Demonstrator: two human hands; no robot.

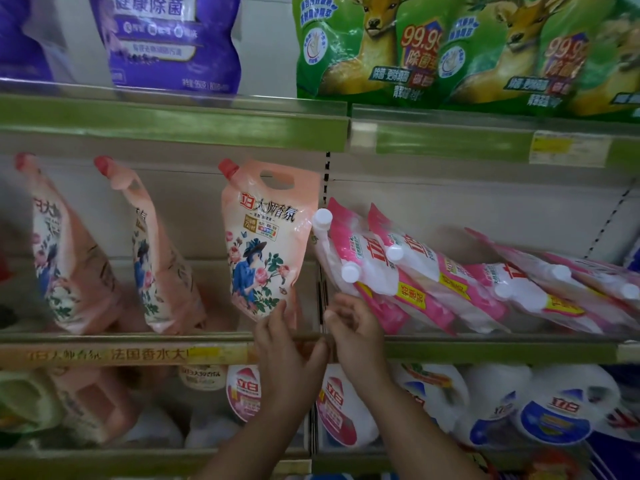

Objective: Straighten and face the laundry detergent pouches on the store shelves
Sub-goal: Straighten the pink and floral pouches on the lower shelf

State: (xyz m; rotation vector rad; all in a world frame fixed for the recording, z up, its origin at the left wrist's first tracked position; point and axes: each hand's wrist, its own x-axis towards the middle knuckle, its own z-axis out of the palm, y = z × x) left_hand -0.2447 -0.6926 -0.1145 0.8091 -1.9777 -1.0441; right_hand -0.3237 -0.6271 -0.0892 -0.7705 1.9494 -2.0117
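Left hand [284, 344] fingertips flat on the upright peach pouch [263, 244] bottom corner; right hand [353, 327] loosely curled, gripping nothing, just below the leaning pink pouches [398, 271].

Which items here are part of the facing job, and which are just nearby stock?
Job:
- left hand touching the front-facing peach pouch
- right hand, fingers curled, beside the toppled pink pouches
- two turned peach pouches

Nearby:
- green deer bags
- purple bags
- bottles below
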